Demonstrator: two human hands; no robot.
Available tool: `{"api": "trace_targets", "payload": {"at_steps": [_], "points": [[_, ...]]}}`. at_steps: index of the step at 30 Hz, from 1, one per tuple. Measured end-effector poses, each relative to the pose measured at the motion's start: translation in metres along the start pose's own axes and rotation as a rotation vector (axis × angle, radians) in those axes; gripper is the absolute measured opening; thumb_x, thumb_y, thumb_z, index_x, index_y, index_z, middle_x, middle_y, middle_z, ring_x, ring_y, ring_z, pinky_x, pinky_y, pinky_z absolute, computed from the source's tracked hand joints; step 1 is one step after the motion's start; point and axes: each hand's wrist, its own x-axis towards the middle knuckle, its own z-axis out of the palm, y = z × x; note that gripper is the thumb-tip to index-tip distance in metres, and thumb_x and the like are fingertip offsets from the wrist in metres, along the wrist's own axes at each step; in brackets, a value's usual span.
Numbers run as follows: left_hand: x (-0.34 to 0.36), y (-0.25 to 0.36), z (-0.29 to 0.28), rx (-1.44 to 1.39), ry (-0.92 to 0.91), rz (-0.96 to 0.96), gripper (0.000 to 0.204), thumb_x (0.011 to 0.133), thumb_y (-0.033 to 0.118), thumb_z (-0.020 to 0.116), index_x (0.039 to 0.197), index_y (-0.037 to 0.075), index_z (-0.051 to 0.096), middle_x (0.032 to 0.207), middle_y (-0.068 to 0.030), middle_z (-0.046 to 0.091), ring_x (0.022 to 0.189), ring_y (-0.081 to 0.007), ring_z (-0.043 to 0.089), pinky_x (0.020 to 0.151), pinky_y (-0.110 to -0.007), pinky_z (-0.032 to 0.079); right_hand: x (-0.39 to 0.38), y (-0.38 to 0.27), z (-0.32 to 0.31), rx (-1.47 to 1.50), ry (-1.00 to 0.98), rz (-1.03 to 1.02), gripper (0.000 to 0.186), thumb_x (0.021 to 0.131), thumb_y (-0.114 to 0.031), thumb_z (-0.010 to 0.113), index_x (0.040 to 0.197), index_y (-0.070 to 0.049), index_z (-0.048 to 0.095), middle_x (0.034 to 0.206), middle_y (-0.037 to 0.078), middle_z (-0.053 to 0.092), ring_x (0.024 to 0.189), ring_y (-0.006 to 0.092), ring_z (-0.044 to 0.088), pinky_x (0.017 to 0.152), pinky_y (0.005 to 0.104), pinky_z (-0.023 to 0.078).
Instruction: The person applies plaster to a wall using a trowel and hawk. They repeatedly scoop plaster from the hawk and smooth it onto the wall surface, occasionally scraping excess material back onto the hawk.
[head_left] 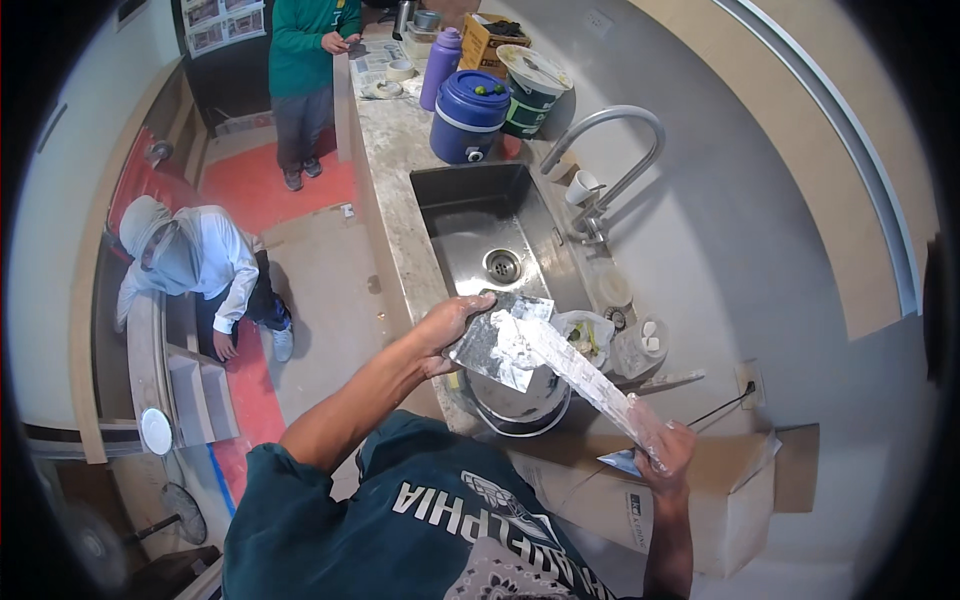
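Observation:
My left hand point(455, 325) grips a flat grey square board point(478, 358) with a lump of white paste point(518, 345) on it, held over a bucket point(512, 408) at the sink's near end. My right hand point(668, 448) is closed on a long, white-coated flat stick point(590, 380), whose far end lies in the paste on the board. A blue-grey blade point(620, 462) also sticks out from that hand, its handle hidden.
Sink point(440, 200) with tall faucet point(655, 135); blue cooler point(468, 125), purple bottle point(440, 70), plastic bag point(588, 332) on the counter point(382, 150). Cardboard box point(720, 490) lower right. At left, a crouching co-worker point(215, 260) by wooden cabinets; another person point(300, 90) stands at the back.

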Motion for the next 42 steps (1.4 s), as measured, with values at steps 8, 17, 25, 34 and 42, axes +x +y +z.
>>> {"api": "trace_targets", "payload": {"at_steps": [8, 17, 25, 34, 42], "points": [[0.018, 0.007, -0.012, 0.076, -0.017, 0.135, 0.032, 0.102, 0.026, 0.047, 0.114, -0.002, 0.057, 0.1, -0.0141, 0.068, 0.083, -0.0214, 0.071, 0.075, -0.035, 0.062, -0.011, 0.0, -0.024, 0.059, 0.049, 0.137, 0.036, 0.064, -0.011, 0.062, 0.097, -0.003, 0.073, 0.102, 0.015, 0.073, 0.078, 0.0261, 0.07, 0.064, 0.0359, 0.048], [0.018, 0.015, -0.008, -0.004, -0.011, 0.277, 0.038, 0.102, 0.033, 0.045, 0.115, 0.001, 0.059, 0.098, -0.0128, 0.07, 0.083, -0.021, 0.071, 0.075, -0.035, 0.06, 0.03, -0.018, -0.019, 0.308, 0.019, 0.258, 0.033, 0.067, 0.005, 0.064, 0.098, -0.005, 0.071, 0.1, 0.013, 0.073, 0.088, 0.029, 0.072, 0.079, 0.0346, 0.054], [0.02, 0.013, -0.002, -0.022, -0.041, 0.202, 0.036, 0.101, 0.029, 0.047, 0.113, -0.002, 0.06, 0.1, -0.0161, 0.07, 0.085, -0.0245, 0.072, 0.081, -0.039, 0.06, 0.077, -0.016, 0.073, 0.209, -0.305, 0.13, 0.019, 0.081, -0.015, 0.064, 0.097, -0.007, 0.071, 0.094, 0.012, 0.07, 0.075, 0.0341, 0.067, 0.068, 0.0436, 0.054], [0.03, 0.022, 0.009, 0.051, -0.095, 0.191, 0.036, 0.101, 0.03, 0.048, 0.116, -0.001, 0.058, 0.1, -0.0149, 0.069, 0.085, -0.0225, 0.072, 0.078, -0.037, 0.06, 0.102, -0.045, 0.068, 0.407, -0.409, 0.108, 0.029, 0.086, -0.03, 0.068, 0.105, -0.008, 0.073, 0.103, 0.014, 0.071, 0.083, 0.0359, 0.068, 0.074, 0.0425, 0.054], [0.031, 0.023, 0.02, 0.094, -0.11, 0.193, 0.036, 0.101, 0.031, 0.048, 0.116, 0.001, 0.058, 0.098, -0.012, 0.07, 0.082, -0.0211, 0.072, 0.074, -0.037, 0.061, -0.089, 0.076, 0.119, 1.755, 0.564, 1.658, 0.038, 0.096, -0.049, 0.056, 0.075, -0.017, 0.055, 0.051, -0.004, 0.04, 0.038, 0.0116, 0.038, 0.034, 0.0255, 0.029]]}}
